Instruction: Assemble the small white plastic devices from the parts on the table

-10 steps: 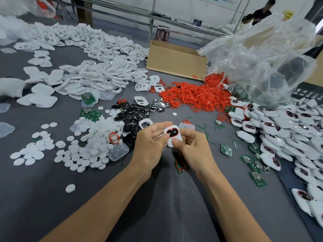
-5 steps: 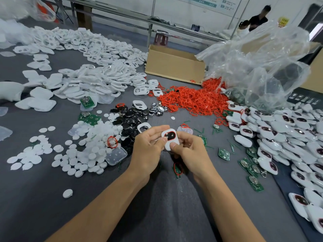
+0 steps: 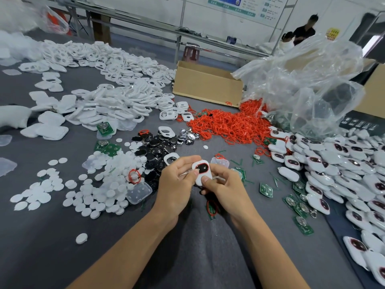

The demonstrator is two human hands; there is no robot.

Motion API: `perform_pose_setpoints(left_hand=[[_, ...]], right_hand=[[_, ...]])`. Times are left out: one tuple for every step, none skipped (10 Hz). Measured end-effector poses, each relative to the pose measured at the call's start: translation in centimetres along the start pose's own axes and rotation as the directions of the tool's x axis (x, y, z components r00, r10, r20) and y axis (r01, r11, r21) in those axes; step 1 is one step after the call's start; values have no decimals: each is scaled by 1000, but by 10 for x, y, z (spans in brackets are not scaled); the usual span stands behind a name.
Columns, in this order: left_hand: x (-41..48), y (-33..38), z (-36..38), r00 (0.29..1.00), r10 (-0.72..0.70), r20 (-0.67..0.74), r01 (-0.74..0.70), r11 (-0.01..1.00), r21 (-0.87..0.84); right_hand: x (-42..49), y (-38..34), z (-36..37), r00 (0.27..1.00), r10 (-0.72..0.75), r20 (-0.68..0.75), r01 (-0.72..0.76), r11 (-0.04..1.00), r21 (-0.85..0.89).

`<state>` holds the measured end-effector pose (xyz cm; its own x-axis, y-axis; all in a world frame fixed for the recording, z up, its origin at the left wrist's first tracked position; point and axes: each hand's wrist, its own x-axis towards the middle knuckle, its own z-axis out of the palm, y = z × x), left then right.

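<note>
Device (image 3: pixel 201 172), white, red-ringed dark window, held over the middle of the tabletop (image 3: pixel 41 236), the grip of left hand (image 3: pixel 177 184) and right hand (image 3: pixel 226 189) each pinching it, thumbs on its face; white discs (image 3: pixel 100 184) toward the left edge, assembled devices (image 3: pixel 343 163) along the right edge.

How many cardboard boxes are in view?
2. One cardboard box stands open behind the red rings; a second box is at the right edge, partly behind the clear plastic bag, which may hide more.
</note>
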<state>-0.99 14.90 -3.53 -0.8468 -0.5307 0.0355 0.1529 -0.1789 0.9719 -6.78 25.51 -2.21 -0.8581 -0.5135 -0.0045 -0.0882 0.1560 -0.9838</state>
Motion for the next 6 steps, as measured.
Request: perform_pose_setpoints(left_hand=[[0,0,0,1000,3,-12,-3,1000,-3],[1,-1,1,1000,-5,-31,5,1000,-7],[2,-3,0,999,-2,-39,2,1000,-8],[2,-3,0,999,-11,-37,9,999,-35],[3,-4,-1,999,-25,-26,22,995,-95],[1,-5,-1,998,-43,-46,37,989,-142]], right_hand=[[0,0,-1,1000,2,11,-2,1000,24],[0,0,0,1000,18,14,-19,999,50],[1,1,-3,999,36,24,-38,996,80],[1,-2,-4,996,76,36,-79,991,106],[6,-4,-21,975,77,-208,-39,983,177],[1,-12,-61,784,38,-619,-10,999,48]])
